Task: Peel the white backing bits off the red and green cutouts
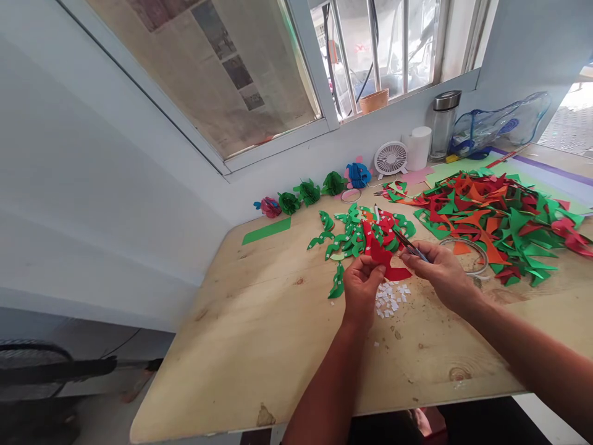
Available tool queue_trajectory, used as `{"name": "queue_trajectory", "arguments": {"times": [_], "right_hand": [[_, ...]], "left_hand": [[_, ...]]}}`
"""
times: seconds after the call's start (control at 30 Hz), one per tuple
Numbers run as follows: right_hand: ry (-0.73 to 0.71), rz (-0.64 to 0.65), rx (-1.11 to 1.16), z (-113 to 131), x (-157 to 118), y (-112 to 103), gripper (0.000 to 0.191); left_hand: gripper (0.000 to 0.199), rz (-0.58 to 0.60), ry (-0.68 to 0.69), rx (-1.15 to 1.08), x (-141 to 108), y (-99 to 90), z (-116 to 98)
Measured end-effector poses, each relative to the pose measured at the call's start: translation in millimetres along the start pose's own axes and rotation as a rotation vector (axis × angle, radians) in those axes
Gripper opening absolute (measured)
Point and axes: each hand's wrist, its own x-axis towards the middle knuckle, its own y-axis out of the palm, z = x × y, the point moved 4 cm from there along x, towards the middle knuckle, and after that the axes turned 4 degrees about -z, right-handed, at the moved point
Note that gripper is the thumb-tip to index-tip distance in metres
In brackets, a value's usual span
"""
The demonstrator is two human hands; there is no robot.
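My left hand [364,287] pinches a cut piece of red paper [386,262] between thumb and fingers, just above the table. Closed around a slim, dark-tipped tool that looks like tweezers [418,252], my right hand [442,272] is just right of the paper. The tool's tips point up and left, near the paper; I cannot tell whether they touch it. Below the red piece lies a scatter of small white squares [391,301]. Behind my hands are green cut pieces [352,238] with white squares on them, mixed with red ones.
A large heap of red, orange and green paper scraps [491,216] covers the right side, with a tape roll [479,250] at its edge. Along the wall stand folded paper figures [309,192], a small white fan [390,159], a white cylinder [419,148] and a glass bottle [443,127].
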Motion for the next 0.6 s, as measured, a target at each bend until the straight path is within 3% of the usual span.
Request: {"name": "queue_trajectory", "arguments": {"times": [0.23, 0.6], "right_hand": [[0.025, -0.048, 0.125, -2.3, 0.5, -1.4, 0.031], [-0.033, 0.040, -0.058, -2.8, -1.0, 1.6, 0.032]], "left_hand": [[0.015, 0.012, -0.031, 0.032, -1.4, 2.8, -2.2], [0.018, 0.070, -0.087, 0.034, -2.6, 6.6, -1.6]]}}
